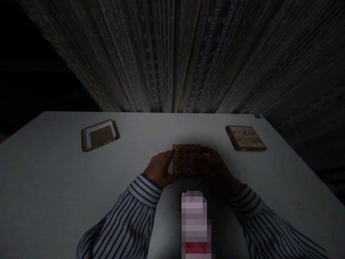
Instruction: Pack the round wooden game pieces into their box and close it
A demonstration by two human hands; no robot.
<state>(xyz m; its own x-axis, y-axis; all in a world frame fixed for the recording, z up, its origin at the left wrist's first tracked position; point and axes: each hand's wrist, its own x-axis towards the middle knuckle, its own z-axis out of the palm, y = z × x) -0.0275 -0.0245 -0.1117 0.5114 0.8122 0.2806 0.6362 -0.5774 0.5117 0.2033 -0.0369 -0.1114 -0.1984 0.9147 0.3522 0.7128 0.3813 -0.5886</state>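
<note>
A tray of Chinese chess pieces (184, 162) sits before me near the middle of the table, its round wooden discs set in rows and marked with red characters. My left hand (161, 167) grips the tray's left side, with the thumb along the near edge. Over the right-hand pieces lies my right hand (215, 167), its fingers bent onto the discs and covering part of the right column. In the dim light I cannot make out whether a piece is pinched between those fingers.
On the white table (129, 133), an open shallow box part (102, 135) lies at the back left. A flat box with a printed cover (248, 137) is at the back right. Behind the table hangs a striped curtain (172, 57). A blurred patch covers the near middle.
</note>
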